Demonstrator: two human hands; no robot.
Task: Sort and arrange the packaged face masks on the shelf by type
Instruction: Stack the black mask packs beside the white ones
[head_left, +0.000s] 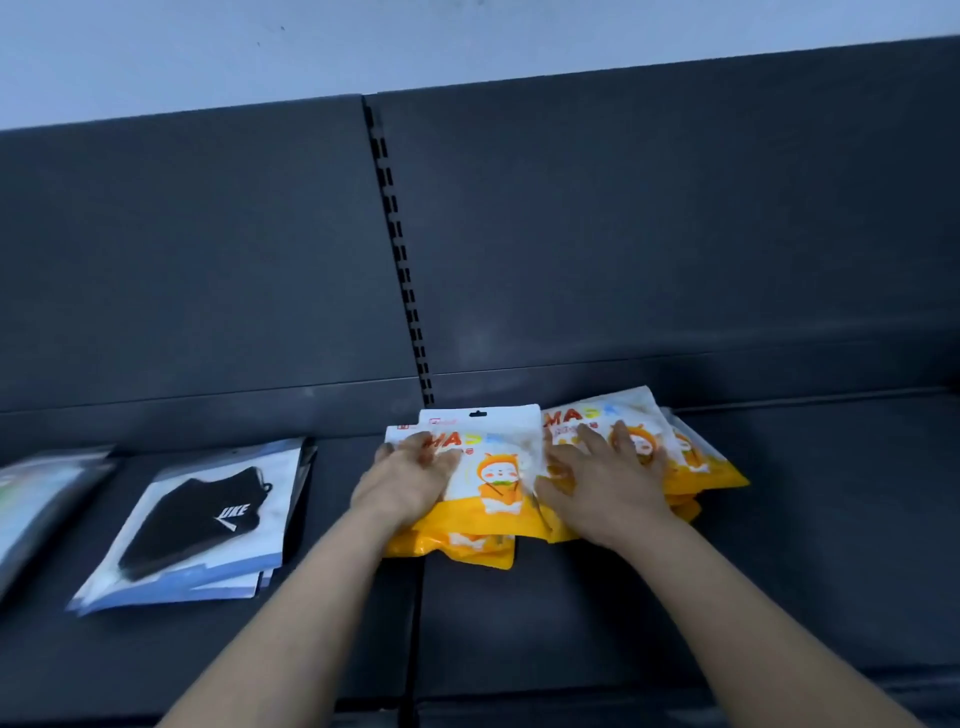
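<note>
Two overlapping piles of white-and-yellow cartoon mask packs lie on the dark shelf (675, 597). My left hand (410, 480) rests flat on the left edge of the nearer pile (493, 493), thumb over its top. My right hand (605, 480) lies spread across the seam between that pile and the right pile (691, 457), fingers apart and pressing down. To the left sits a stack of clear packs with a black mask (202, 519) on top. At the far left edge another clear pack (36, 499) is partly cut off.
The shelf has a dark back panel with a slotted upright (400, 249) running down to the piles. A seam (415, 623) splits the shelf boards below my left hand. Bare shelf stretches to the right of the yellow packs.
</note>
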